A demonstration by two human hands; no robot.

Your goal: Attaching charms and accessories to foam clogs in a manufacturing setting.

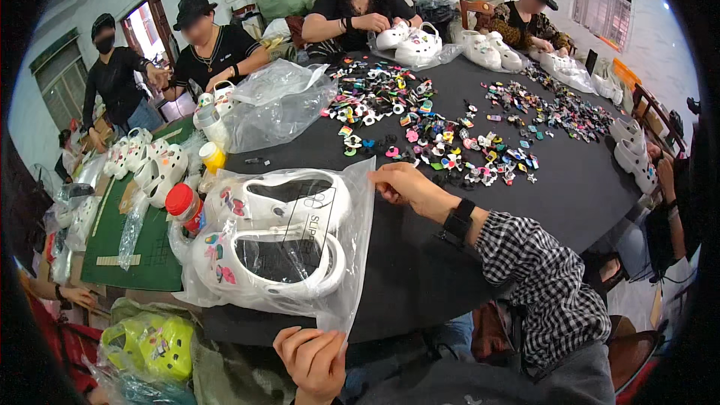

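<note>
A clear plastic bag (pixel 360 247) lies at the table's near left edge with a pair of white clogs (pixel 259 296) inside. Colourful charms (pixel 219 259) decorate the toes of the clogs. My right hand (pixel 411 186) pinches the far right corner of the bag, its wrist wearing a black watch. At the near right corner, my left hand (pixel 311 360) is closed on the bag's edge, fingers curled. Between the two hands the open-looking side of the bag is stretched fairly straight. Dark print covers part of the film.
Left of the bag stand a red-lidded jar (pixel 182 201) and a yellow bottle (pixel 212 156). Piles of small charms (pixel 465 154) spread across the black table (pixel 420 255). More white clogs (pixel 159 172) sit on a green mat (pixel 135 225). Several co-workers sit around; bagged lime clogs (pixel 154 349) lie lower left.
</note>
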